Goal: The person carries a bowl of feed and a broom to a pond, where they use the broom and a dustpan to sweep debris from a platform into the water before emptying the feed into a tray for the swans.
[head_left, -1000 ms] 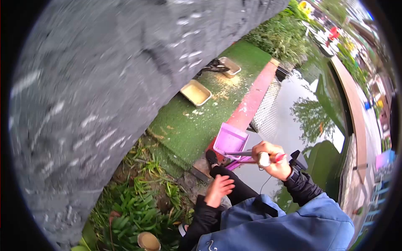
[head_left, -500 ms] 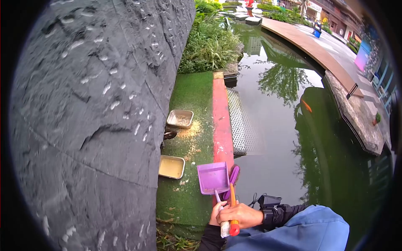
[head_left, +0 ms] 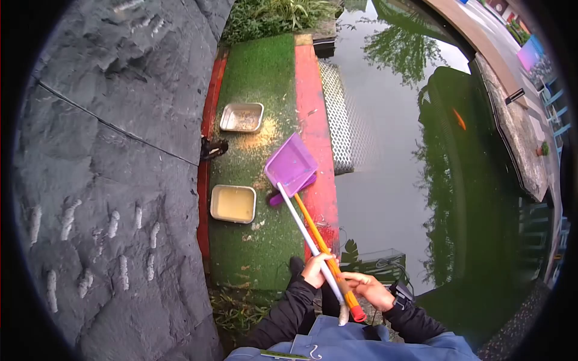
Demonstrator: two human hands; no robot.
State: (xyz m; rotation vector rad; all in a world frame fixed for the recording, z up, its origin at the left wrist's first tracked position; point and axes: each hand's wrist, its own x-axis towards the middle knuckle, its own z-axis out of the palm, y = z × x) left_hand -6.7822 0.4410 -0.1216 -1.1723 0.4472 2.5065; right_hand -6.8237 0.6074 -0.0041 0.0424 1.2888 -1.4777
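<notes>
My left hand is closed around the long white handle of a purple dustpan, with the orange handle crossing right beside its fingers. My right hand has its fingers bent against the orange handle of a broom, lower down near the red end cap. The dustpan points away from me over the green turf and the red edging. Most of the broom's purple head is hidden beneath the pan. Left of the pan, yellowish scraps lie scattered on the turf.
Two metal trays rest on the artificial turf: one with crumbs, one with cloudy yellowish liquid. Beside the wall a dark bird-like shape shows. Grey rock wall rises left; pond water borders the red ledge.
My hands have moved apart along the handles, and more of both handles shows. The dustpan has turned and gone farther out; the broom head has shifted beneath it. My view has tilted down.
</notes>
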